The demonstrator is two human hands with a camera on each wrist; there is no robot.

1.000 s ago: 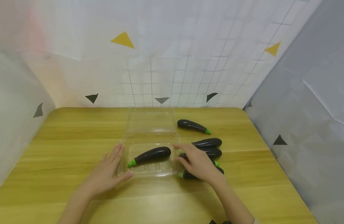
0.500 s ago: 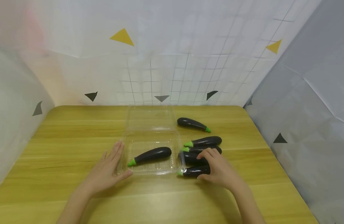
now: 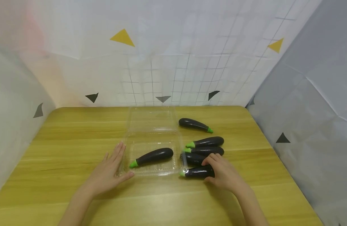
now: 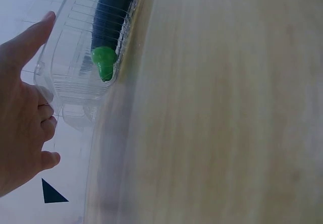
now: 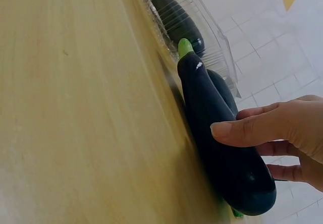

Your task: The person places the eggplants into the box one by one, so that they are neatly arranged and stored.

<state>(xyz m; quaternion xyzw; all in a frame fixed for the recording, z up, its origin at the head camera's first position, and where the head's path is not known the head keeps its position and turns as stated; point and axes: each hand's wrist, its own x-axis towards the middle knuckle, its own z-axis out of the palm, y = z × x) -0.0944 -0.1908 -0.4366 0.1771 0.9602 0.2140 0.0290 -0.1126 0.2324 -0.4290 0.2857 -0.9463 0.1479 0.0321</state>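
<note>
My left hand [image 3: 105,172] lies along the left side of a clear plastic clamshell box [image 3: 139,139], fingers straight and thumb at its front corner. The box stands open, its lid folded back, with one dark eggplant [image 3: 154,156] with a green stem end lying inside. To the right of the box, my right hand [image 3: 224,172] pinches the fat end of the nearest eggplant [image 3: 196,172]. In the right wrist view the thumb presses on this eggplant [image 5: 212,113], with fingers partly hidden behind it.
Several more eggplants lie close together beyond the right hand, among them a middle one [image 3: 205,151] and a farther one [image 3: 210,142]. Another eggplant [image 3: 193,125] rests alone beside the lid. White sheeting [image 3: 63,78] surrounds the wooden table [image 3: 63,141] at the back and sides.
My right hand has drawn back from the box's right edge, over the eggplants, to the fat end of the nearest one. The left hand and the eggplant in the box stay put.
</note>
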